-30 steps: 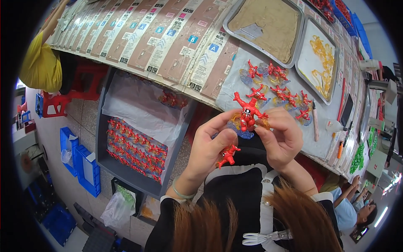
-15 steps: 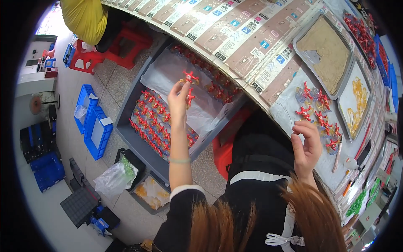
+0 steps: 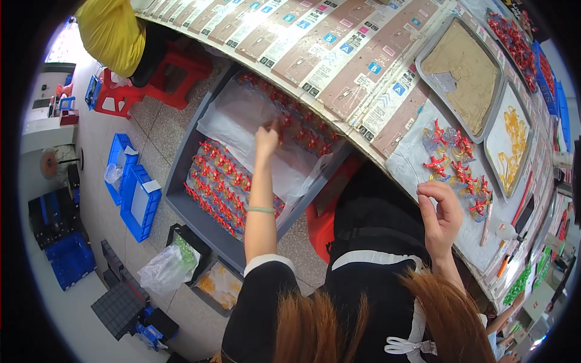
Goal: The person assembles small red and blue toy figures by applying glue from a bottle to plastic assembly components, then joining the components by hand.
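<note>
My left hand (image 3: 266,143) reaches over a grey bin (image 3: 176,181), above a sheet of thin white paper (image 3: 227,115). Its fingers are smeared by motion, so what they hold, if anything, is hidden. Small red star-shaped pieces on clear and yellowish bases (image 3: 221,175) lie in rows beside the sheet, with more rows along the bin's far side. My right hand (image 3: 443,215) is held at the table's edge, fingers curled and thumb near the index finger. Whatever is in that pinch cannot be made out. Close to it lies a cluster of similar red pieces (image 3: 463,173).
A tray with a brown surface (image 3: 466,78) and another with yellow pieces (image 3: 513,142) stand on the table (image 3: 387,115). Blue crates (image 3: 138,209), a red stool (image 3: 175,78) and a clear bag (image 3: 166,269) are on the floor. A person in yellow (image 3: 112,39) is at the far left.
My left hand has moved slightly down and right over the paper. The red piece seen in its fingers earlier is no longer distinct. My right hand stays nearly still.
</note>
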Action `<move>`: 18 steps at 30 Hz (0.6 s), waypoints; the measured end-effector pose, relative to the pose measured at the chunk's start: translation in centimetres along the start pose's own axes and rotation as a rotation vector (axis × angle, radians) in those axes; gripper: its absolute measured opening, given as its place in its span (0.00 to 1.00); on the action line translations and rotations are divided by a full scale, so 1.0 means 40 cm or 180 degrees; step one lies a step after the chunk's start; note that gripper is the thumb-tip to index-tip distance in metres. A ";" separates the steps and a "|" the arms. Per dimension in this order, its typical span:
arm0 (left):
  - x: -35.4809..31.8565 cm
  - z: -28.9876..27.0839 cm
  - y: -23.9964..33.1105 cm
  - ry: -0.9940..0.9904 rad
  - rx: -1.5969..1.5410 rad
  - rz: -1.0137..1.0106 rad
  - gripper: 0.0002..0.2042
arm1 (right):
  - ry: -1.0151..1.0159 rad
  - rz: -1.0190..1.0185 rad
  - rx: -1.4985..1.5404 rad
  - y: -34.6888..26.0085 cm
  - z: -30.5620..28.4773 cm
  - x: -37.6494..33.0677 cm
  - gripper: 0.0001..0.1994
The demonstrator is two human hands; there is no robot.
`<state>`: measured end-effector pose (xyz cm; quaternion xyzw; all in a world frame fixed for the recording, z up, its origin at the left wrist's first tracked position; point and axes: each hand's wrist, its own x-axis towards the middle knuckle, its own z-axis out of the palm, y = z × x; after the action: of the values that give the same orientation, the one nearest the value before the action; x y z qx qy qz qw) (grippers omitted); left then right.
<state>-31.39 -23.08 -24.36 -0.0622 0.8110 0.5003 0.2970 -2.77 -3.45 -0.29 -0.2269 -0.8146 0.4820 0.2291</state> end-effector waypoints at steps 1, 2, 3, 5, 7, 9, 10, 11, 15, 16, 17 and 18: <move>0.000 0.002 0.008 -0.0044 0.0009 0.0004 0.16 | 0.0015 -0.0015 -0.0050 0.003 -0.004 0.000 0.05; -0.004 0.003 0.014 -0.0499 -0.1347 0.0041 0.13 | 0.0048 0.0008 -0.0075 0.009 -0.009 0.001 0.05; -0.005 0.014 0.023 -0.0956 -0.2704 0.0055 0.11 | 0.0101 0.0152 -0.0013 0.017 -0.015 0.001 0.05; 0.007 0.015 0.006 -0.0534 -0.2558 0.0467 0.11 | 0.0090 0.0268 0.0126 0.020 -0.013 0.000 0.05; 0.025 0.030 -0.003 -0.0153 -0.2400 0.0872 0.11 | 0.0007 0.0292 0.0240 0.018 -0.013 0.003 0.04; 0.042 0.046 -0.009 0.0615 -0.1527 0.1150 0.14 | -0.0030 0.0242 0.0195 0.019 -0.015 0.001 0.04; 0.059 0.049 -0.027 0.0619 -0.1517 0.1158 0.14 | -0.0079 0.0184 0.0155 0.021 -0.015 0.001 0.04; 0.071 0.045 -0.045 0.1106 -0.0962 0.1383 0.14 | -0.0082 0.0176 0.0169 0.019 -0.014 0.001 0.04; 0.033 0.122 0.014 0.2024 0.1579 0.1920 0.10 | 0.0102 0.0283 -0.0010 0.037 -0.032 -0.007 0.04; 0.043 0.104 -0.009 0.1764 0.1712 0.1891 0.10 | 0.0121 0.0261 -0.0054 0.035 -0.037 -0.010 0.05; 0.068 0.065 -0.047 0.1501 0.1831 0.1840 0.11 | -0.0003 0.0213 -0.0071 0.028 -0.032 -0.003 0.05; 0.085 0.033 -0.077 0.1536 0.1728 0.2395 0.11 | -0.0095 0.0175 -0.0101 0.027 -0.024 0.005 0.06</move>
<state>-32.40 -22.81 -29.02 0.1992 0.9231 0.3155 -0.0932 -2.19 -2.21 -0.81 -0.2456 -0.8190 0.4785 0.2000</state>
